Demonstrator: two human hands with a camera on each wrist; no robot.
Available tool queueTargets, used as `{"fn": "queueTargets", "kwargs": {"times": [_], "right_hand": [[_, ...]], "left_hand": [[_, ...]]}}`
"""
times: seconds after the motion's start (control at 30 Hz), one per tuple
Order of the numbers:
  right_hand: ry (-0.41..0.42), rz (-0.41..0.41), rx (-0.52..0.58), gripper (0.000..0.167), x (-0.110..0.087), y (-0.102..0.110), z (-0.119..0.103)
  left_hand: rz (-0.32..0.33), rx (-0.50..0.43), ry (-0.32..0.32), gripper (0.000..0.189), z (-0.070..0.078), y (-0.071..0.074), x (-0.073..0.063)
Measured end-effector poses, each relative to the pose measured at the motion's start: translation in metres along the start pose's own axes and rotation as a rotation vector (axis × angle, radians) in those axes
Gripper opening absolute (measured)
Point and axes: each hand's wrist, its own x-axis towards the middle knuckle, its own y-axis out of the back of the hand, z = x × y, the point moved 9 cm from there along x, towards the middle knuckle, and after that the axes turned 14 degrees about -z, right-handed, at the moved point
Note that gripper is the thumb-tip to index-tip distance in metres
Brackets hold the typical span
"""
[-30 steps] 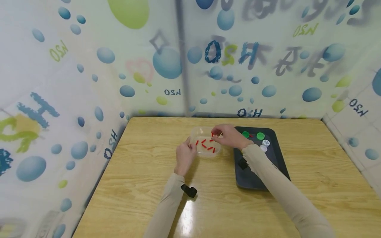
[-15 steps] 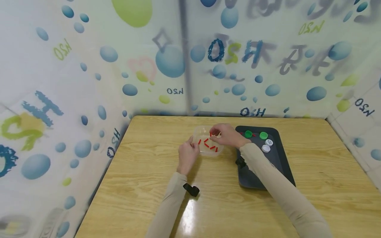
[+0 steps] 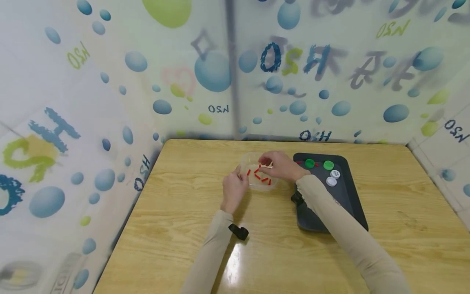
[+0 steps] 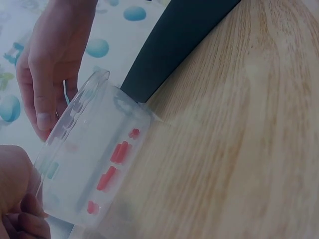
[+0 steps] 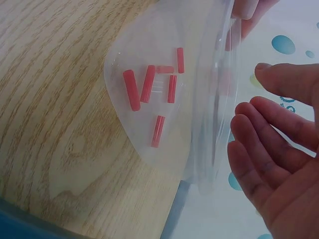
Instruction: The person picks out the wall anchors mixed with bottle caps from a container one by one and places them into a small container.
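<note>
A clear plastic container [image 3: 262, 188] stands on the wooden table, tilted in the wrist views only by the camera angle. Several short red sticks [image 5: 131, 89] lie scattered on its bottom. My left hand [image 3: 235, 189] grips its near-left rim, thumb and curled fingers on the edge [image 4: 42, 177]. Over the right side of the container hovers my right hand [image 3: 280, 166]. In the right wrist view its thumb and fingers stand apart with nothing seen between them. A bit of red shows by its fingertips in the head view; whether they touch it, I cannot tell.
Right of the container lies a dark tray [image 3: 341, 200]. Two green caps [image 3: 328, 165], two white caps [image 3: 331, 181] and small red pieces [image 3: 316, 165] are on it. My right forearm crosses above the tray. A printed wall covering [image 3: 220, 118] borders the table's far edge.
The whole head view has shifted slightly right and up. My right hand has moved a little left over the container. My left hand keeps its grip on the rim.
</note>
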Motion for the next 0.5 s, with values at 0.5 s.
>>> {"fn": "queueTargets", "kwargs": {"times": [0.5], "right_hand": [[-0.112,-0.005,0.029,0.032,-0.017,0.009,0.018]], "left_hand": [[0.011,0.004,0.007,0.048,0.001,0.001,0.001]]}}
